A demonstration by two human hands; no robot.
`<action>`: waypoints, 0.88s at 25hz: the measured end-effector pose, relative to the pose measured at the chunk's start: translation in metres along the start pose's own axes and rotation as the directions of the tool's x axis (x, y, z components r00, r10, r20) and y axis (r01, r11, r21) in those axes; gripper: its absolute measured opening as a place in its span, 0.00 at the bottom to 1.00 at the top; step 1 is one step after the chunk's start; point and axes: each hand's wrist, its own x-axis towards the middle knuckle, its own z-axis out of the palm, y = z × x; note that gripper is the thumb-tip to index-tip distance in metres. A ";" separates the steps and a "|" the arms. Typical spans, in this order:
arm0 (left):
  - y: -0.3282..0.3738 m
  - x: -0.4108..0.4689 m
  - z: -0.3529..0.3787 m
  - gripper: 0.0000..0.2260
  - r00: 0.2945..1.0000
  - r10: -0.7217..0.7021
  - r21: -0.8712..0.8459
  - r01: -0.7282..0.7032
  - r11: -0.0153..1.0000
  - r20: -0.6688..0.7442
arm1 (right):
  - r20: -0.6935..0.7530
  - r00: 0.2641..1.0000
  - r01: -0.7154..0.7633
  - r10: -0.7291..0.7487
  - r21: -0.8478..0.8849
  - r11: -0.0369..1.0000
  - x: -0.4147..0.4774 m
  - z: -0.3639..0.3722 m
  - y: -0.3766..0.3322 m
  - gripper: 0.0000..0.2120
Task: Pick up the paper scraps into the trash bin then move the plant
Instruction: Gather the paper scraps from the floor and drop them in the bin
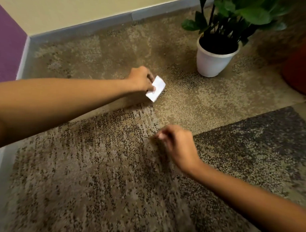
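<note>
While the left hand [142, 79] pinches a white paper scrap [156, 88] between thumb and fingers at about twelve o'clock from the middle of the view, the right hand [178, 144] hangs low over the carpet [81, 170] at about five o'clock, well apart from the left. Its fingers are curled with the tips drawn together, but blur hides whether they hold a smaller scrap or nothing at all. The white scrap's lower corner is either touching the carpet or just above it; which one cannot be told. The plant [240, 12] stands in a white pot [214, 61] at about two o'clock, near the scrap, and a reddish-brown pot [299, 70] shows at the three o'clock edge. No trash bin is in view, so the scrap probably has to be carried out of this corner.

Several things could go wrong from here. The pinch sits on one edge only, so a quick swing of the arm could let the thin paper slip free or tear. The speckled carpet could hide small pieces, and a hurried sweep might miss them. An arm passing toward two o'clock could catch the overhanging leaves and tip the white pot, spilling soil. Lifting the plant with paper in hand would weaken the hold.
</note>
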 end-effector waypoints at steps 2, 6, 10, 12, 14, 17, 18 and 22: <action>0.010 -0.011 0.005 0.15 0.980 -0.076 -0.240 0.119 0.963 0.182 | -0.176 0.983 -0.046 0.046 0.007 0.999 0.027 -0.027 0.001 0.06; 0.038 -0.032 0.014 0.10 0.939 -0.002 -0.522 0.193 0.831 0.344 | -0.204 0.979 -0.010 -0.014 -0.116 0.993 0.056 -0.061 0.008 0.02; 0.064 -0.044 0.015 0.12 0.929 0.037 -0.586 0.201 0.785 0.368 | -0.034 0.984 0.163 -0.174 -0.214 0.963 0.065 -0.089 0.006 0.00; 0.070 -0.046 0.011 0.09 0.927 0.032 -0.617 0.223 0.755 0.374 | 0.032 0.964 0.263 -0.263 -0.261 0.929 0.068 -0.103 0.003 0.01; 0.074 -0.046 0.007 0.04 0.913 0.023 -0.675 0.284 0.681 0.407 | 0.006 0.931 0.350 -0.365 -0.301 0.887 0.071 -0.115 -0.001 0.02; 0.084 -0.041 0.001 0.05 0.898 0.008 -0.749 0.363 0.554 0.441 | -0.097 0.867 0.426 -0.488 -0.363 0.829 0.071 -0.130 -0.009 0.03; 0.089 -0.040 -0.001 0.05 0.895 0.025 -0.769 0.367 0.524 0.445 | -0.136 0.852 0.425 -0.506 -0.385 0.819 0.071 -0.134 -0.011 0.04; 0.107 -0.037 -0.008 0.03 0.911 0.081 -0.836 0.333 0.436 0.405 | -0.201 0.823 0.397 -0.532 -0.467 0.790 0.071 -0.159 -0.013 0.05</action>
